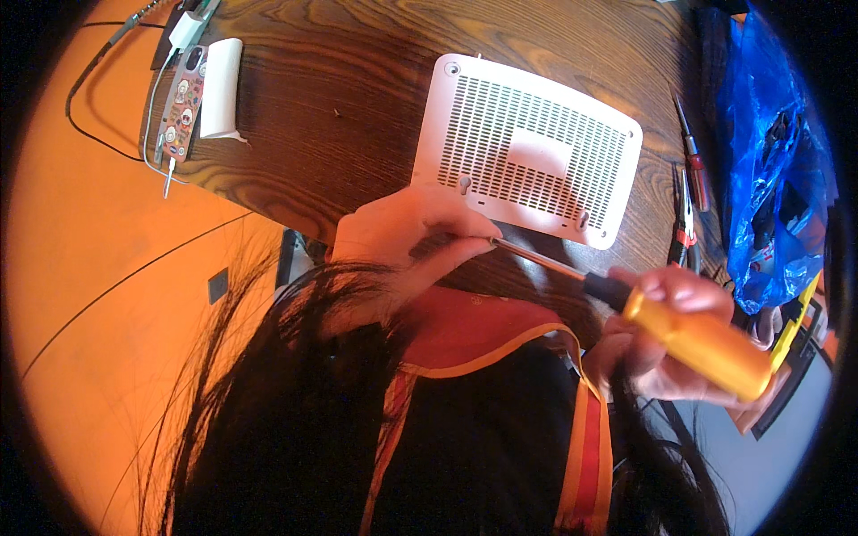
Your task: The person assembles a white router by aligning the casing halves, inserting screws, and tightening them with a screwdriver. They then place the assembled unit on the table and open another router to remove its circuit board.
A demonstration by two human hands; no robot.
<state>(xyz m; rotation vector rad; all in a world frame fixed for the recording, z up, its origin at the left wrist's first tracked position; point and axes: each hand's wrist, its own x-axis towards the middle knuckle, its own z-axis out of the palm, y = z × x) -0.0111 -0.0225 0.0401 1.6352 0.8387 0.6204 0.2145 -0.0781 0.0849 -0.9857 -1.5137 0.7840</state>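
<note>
My right hand [657,348] is wrapped round the yellow handle of a screwdriver [710,350], whose shaft slants up and left. The screwdriver's tip meets the pinched fingertips of my left hand [402,234]. Whatever small thing sits between those fingertips is too small to make out. Just beyond my left hand lies a white slotted plastic housing [496,207], flat on the dark wooden table [331,54]. Round holes mark its corners, and two keyhole slots sit along its near side.
At the right edge lie a red-handled screwdriver [696,174], pliers [686,228] and a crumpled blue plastic bag [760,170]. Far left are a power strip [183,103] with a white cable and a white curved plastic piece [222,89]. Strands of hair hang across the lower view.
</note>
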